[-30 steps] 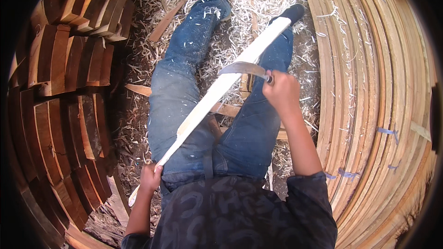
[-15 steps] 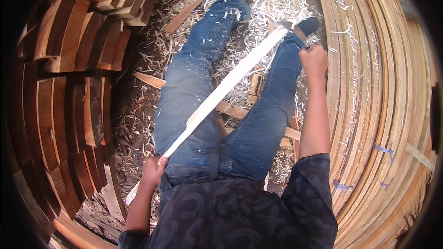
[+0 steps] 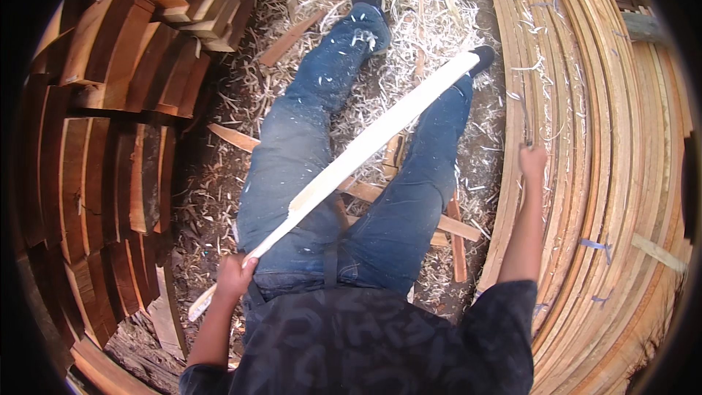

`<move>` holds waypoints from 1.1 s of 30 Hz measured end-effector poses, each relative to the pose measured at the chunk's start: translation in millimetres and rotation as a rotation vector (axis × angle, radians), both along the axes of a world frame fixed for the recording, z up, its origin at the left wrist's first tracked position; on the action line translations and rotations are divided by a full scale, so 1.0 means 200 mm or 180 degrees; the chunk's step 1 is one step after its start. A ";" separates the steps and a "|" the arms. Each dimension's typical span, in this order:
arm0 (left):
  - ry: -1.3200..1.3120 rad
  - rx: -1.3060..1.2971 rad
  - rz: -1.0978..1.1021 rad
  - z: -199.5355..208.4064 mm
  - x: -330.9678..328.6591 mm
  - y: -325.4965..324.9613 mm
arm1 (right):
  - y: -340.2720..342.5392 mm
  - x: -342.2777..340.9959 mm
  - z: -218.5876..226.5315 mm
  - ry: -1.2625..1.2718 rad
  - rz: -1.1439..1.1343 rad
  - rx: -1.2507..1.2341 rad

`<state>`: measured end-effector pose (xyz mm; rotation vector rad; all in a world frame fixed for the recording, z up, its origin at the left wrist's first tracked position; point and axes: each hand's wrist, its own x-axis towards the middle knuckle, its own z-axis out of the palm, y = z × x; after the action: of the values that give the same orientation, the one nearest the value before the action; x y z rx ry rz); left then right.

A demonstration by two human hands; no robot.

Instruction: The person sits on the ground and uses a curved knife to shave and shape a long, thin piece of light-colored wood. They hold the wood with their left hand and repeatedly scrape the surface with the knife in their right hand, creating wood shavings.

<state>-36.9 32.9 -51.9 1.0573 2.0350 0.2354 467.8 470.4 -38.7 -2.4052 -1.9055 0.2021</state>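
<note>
A long pale wooden piece (image 3: 380, 135) slants across my thighs. It is broad and smoothly shaved toward the far end and narrows to a handle-like shaft near me. My left hand (image 3: 234, 276) is closed round that narrow part by my left hip, and its butt end sticks out past my wrist. The far end rests by my right shoe (image 3: 482, 61). Off to the right, apart from the wood, my right hand (image 3: 534, 161) grips a curved knife (image 3: 525, 123), whose thin blade points away from me, seen nearly edge-on.
Stacked brown timber (image 3: 95, 168) rises close on my left. Long sawn planks (image 3: 578, 175) lie along my right, dotted with shavings. Curly white shavings (image 3: 431, 14) cover the ground around my outstretched legs. Wood offcuts (image 3: 461, 227) lie between and beside my legs.
My right hand has swung the curved knife off the wood's far end, outward to the right and back toward me. My left hand keeps its hold on the wood.
</note>
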 end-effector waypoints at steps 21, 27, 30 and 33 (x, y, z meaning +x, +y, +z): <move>0.1167 0.0342 -0.0561 -0.01 0.05 -0.04 | -0.13 -0.81 0.01 -0.0499 0.1204 -0.0228; 0.1370 0.0199 -0.0555 -0.01 0.09 -0.02 | 0.00 -0.75 -0.01 -0.0461 0.0577 -0.0235; 0.1388 0.0207 -0.0613 -0.01 0.08 -0.03 | 0.01 -0.68 0.01 -0.0426 0.0386 -0.0193; 0.1405 0.0191 -0.0655 -0.02 0.09 -0.04 | -0.01 -0.67 -0.01 -0.0514 0.0400 -0.0179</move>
<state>-19.0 25.4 -55.1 1.4458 2.2904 -0.0513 333.4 468.5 -40.2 -2.4055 -2.1506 0.0702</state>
